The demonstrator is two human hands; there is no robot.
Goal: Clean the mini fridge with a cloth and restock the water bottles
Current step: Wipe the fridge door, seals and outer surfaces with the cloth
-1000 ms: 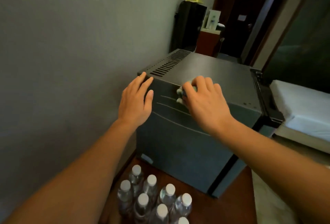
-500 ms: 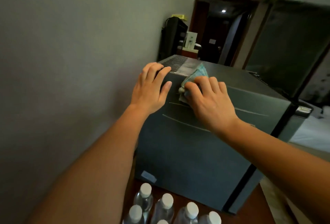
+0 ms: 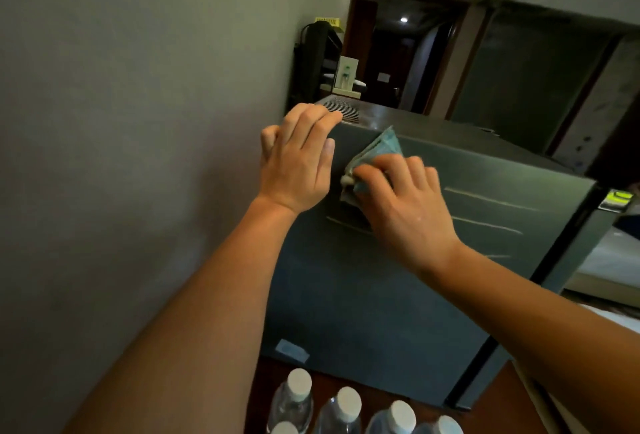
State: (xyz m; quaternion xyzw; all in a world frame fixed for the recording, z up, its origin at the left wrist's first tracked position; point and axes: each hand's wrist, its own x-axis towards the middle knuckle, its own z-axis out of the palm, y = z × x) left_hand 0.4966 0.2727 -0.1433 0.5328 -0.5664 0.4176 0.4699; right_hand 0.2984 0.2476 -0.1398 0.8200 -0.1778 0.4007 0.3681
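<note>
Entry: left hand and right hand bare. Both my forearms uncovered to the frame edge. Thumbnail cut short.

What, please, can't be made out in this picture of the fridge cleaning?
Head view only:
Inside of the mini fridge: hidden behind its outer walls.
The water bottles: cut off by the bottom edge, so uncountable.
The cloth: mostly covered by the right hand.
The left hand: unclear whether it grips or only rests on the top edge.
</note>
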